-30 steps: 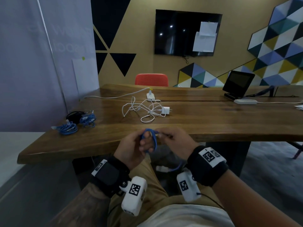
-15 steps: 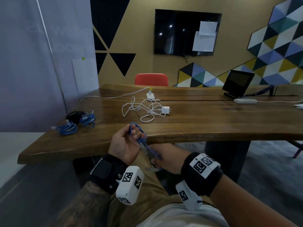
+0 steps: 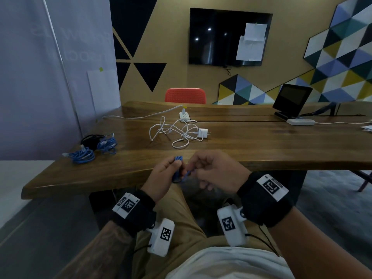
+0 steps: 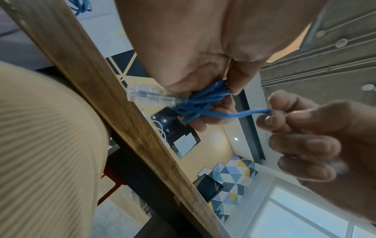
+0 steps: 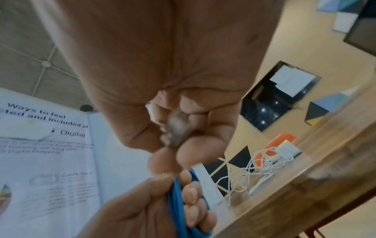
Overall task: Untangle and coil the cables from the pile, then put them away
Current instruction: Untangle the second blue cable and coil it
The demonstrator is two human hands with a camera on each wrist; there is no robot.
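My left hand (image 3: 169,174) grips a small coil of blue network cable (image 3: 178,170) just below the near edge of the wooden table (image 3: 261,150). The left wrist view shows the coil (image 4: 199,104) bunched in my fingers with its clear plug (image 4: 148,95) sticking out. My right hand (image 3: 209,170) pinches the loose tail (image 4: 250,113) of that blue cable and holds its other clear plug (image 5: 177,128) in curled fingers. A tangled white charger cable (image 3: 177,133) with its adapter (image 3: 203,133) lies mid-table. Two coiled blue cables (image 3: 83,156) and a black one (image 3: 91,139) lie at the left.
A white power strip (image 3: 184,116) with a cord sits behind the white tangle. A small black monitor (image 3: 290,99) and a white box (image 3: 301,122) stand at the far right. An orange chair (image 3: 185,95) is behind the table. My tan trousers (image 3: 171,234) are below the hands.
My right hand rose from beside my lap to level with the left hand, bringing the cable's tail up. The left hand holds a tighter blue bundle than before.
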